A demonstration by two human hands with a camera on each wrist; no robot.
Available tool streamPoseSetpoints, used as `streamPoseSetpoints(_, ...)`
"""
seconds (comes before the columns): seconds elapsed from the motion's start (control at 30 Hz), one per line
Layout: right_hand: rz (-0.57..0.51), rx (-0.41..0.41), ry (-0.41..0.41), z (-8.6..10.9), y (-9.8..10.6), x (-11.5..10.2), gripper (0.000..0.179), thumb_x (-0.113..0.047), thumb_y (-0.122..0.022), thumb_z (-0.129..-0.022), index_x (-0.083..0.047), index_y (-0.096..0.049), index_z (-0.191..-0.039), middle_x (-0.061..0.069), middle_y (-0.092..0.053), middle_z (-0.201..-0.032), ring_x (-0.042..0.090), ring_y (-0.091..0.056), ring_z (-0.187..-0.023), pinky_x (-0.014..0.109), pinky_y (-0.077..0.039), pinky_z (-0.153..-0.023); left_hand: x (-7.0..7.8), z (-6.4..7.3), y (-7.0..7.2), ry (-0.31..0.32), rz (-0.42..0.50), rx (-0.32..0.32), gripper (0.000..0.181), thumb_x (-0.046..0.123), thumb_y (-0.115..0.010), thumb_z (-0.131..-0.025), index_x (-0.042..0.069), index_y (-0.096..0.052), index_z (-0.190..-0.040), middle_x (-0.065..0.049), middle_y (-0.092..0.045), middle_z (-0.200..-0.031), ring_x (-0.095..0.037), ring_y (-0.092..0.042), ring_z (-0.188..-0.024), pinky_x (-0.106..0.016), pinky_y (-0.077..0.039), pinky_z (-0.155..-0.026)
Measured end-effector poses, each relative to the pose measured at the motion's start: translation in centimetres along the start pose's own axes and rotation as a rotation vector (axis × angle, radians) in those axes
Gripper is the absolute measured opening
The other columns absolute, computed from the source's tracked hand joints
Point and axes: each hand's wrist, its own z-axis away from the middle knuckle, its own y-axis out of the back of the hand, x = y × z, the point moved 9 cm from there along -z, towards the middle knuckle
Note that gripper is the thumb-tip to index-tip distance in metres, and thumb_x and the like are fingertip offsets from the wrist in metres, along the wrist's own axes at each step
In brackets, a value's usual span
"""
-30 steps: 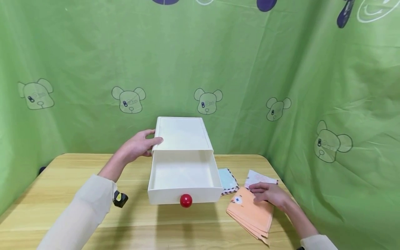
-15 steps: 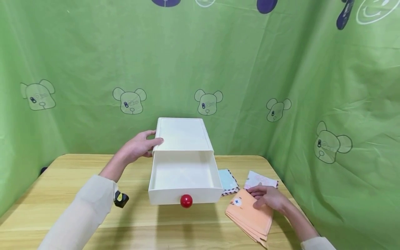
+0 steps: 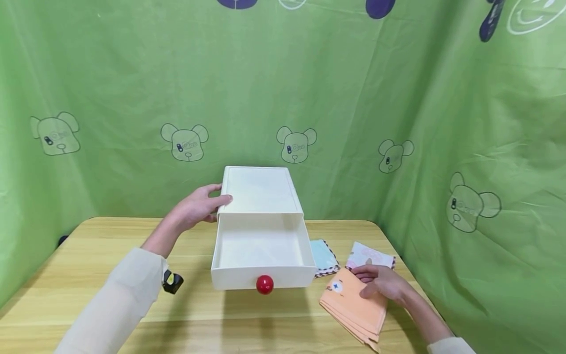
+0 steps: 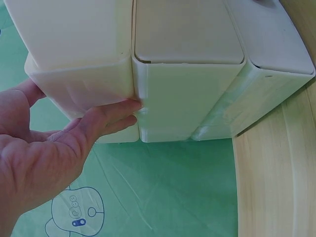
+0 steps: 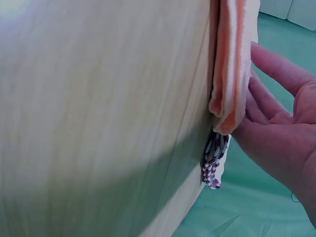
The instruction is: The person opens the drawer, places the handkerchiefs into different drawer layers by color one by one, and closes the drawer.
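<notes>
Right hand (image 3: pixel 384 284): bent over the far part of the orange cloth (image 3: pixel 353 307); thumb and fingertips touch its upper face; whether they pinch it cannot be told.
Left hand (image 3: pixel 196 209): grips the left edge of the white drawer unit (image 3: pixel 261 189); thumb on the top, fingers slightly spread along the side.
Orange cloth: folded in several layers; lies flat on the table (image 3: pixel 190 314), near its right edge; a white disc with a blue mark shows on it.
White drawer unit: upright near the middle of the table's back edge; its drawer (image 3: pixel 236 279) juts toward the viewer, with a round red knob (image 3: pixel 264 284) in front.
Other cloths: a white-and-pink cloth (image 3: pixel 371 254) by the table's right edge, just beyond the orange one; a pale blue cloth (image 3: pixel 323 253) beside the drawer, partly hidden by it.
Surround: a green curtain (image 3: pixel 247 73) printed with animal heads, behind the table's back edge and along its right.
</notes>
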Motion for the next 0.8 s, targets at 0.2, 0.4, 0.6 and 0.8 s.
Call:
streamPoseSetpoints(0.2,0.027,0.019,-0.001,-0.13,0.01,0.11,0.072,0.003,-0.075,-0.062,0.01,-0.051,-0.13,0.018,-0.059,-0.117,0.031,-0.055,-0.107,0.034,-0.05,-0.09,0.04,0.0,-0.04,0.006,0.016,-0.002,0.082,0.039,-0.058,-0.093,0.01,-0.011,-0.153,-0.014,-0.062,-0.115,-0.024,-0.063,-0.098,-0.039,-0.051,-0.092)
streamPoseSetpoints(0.4,0.026,0.024,-0.001,-0.09,-0.14,0.0,0.07,0.002,-0.076,-0.062,0.009,-0.052,-0.128,0.018,-0.06,-0.114,0.03,-0.056,-0.105,0.032,-0.051,-0.088,-0.13,-0.06,0.14,0.007,-0.002,0.001,0.083,0.042,-0.059,-0.093,0.01,-0.011,-0.153,-0.013,-0.061,-0.116,-0.024,-0.062,-0.1,-0.04,-0.05,-0.093)
streamPoseSetpoints(0.6,0.049,0.032,-0.02,-0.01,-0.08,0.29,0.065,-0.001,-0.077,-0.065,0.007,-0.055,-0.125,0.016,-0.062,-0.11,0.027,-0.059,-0.098,0.031,-0.052,-0.082,-0.08,-0.08,0.14,0.012,0.009,-0.003,0.085,0.041,-0.059,-0.092,0.011,-0.009,-0.153,-0.013,-0.063,-0.113,-0.025,-0.063,-0.096,-0.04,-0.049,-0.094)
streamPoseSetpoints(0.8,0.052,0.03,-0.024,0.15,-0.1,0.33,0.06,-0.004,-0.078,-0.067,0.007,-0.056,-0.122,0.018,-0.065,-0.108,0.025,-0.064,-0.092,0.03,-0.053,-0.078,-0.1,-0.09,0.1,0.013,-0.003,0.001,0.083,0.041,-0.059,-0.093,0.011,-0.01,-0.153,-0.013,-0.063,-0.113,-0.024,-0.063,-0.097,-0.04,-0.049,-0.094)
